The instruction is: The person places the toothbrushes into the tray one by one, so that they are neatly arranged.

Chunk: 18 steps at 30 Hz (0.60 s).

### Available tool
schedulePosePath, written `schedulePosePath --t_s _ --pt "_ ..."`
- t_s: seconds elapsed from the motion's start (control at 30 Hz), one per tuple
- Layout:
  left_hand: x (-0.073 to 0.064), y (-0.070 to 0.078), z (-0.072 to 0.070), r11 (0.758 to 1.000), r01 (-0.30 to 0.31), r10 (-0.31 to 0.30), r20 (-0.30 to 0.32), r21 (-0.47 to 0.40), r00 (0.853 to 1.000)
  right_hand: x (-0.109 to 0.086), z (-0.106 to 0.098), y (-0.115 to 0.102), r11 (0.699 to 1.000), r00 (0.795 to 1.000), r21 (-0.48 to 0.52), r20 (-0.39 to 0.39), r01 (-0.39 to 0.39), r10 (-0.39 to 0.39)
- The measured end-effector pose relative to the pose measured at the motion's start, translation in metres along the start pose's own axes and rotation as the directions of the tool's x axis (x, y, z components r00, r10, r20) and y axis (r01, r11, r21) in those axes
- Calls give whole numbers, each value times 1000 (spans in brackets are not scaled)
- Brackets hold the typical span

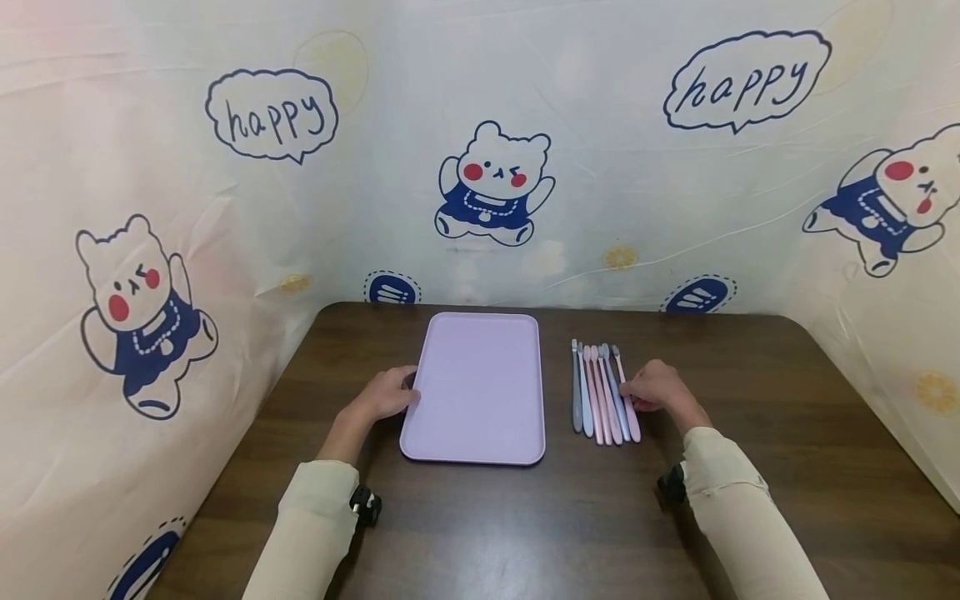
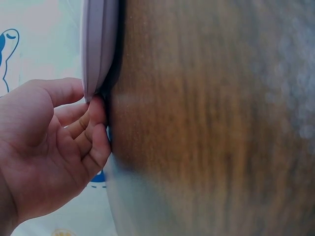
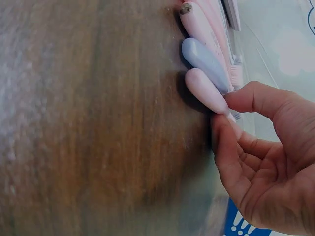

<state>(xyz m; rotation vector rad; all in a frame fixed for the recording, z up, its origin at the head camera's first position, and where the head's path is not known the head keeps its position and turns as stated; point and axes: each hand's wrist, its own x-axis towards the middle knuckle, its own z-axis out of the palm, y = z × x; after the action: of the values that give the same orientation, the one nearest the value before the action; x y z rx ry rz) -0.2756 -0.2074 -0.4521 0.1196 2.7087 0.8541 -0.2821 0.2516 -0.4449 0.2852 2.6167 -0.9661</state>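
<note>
A lilac tray point(image 1: 480, 387) lies on the table in the head view. My left hand point(image 1: 386, 393) grips its left edge. In the left wrist view the thumb is at the tray's rim point(image 2: 93, 54) and the other fingers curl in under it. To the right of the tray, several toothbrushes in pink, blue and grey-blue lie side by side, heads toward the far edge. My right hand point(image 1: 654, 387) pinches the rightmost one, a pink toothbrush point(image 3: 204, 88), between thumb and fingers. A blue toothbrush point(image 3: 202, 56) lies right beside it. The pinched part is hidden by the fingers.
The dark wooden table point(image 1: 480, 533) carries the tray and the toothbrushes. Behind it and at both sides hangs a pale curtain point(image 1: 390, 192) printed with bears and the word "happy". A small black device sits at each wrist.
</note>
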Motion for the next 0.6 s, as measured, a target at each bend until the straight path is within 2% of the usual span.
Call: schedulePosePath --t_s 0.4,0.6 --pt "1 0 -3 1000 5 -5 -6 -8 1000 3 0 -1 1000 999 14 -24 -21 22" --pt "2 -1 1 1000 23 -23 -4 -2 1000 0 2 0 1000 1000 18 -18 -12 13"
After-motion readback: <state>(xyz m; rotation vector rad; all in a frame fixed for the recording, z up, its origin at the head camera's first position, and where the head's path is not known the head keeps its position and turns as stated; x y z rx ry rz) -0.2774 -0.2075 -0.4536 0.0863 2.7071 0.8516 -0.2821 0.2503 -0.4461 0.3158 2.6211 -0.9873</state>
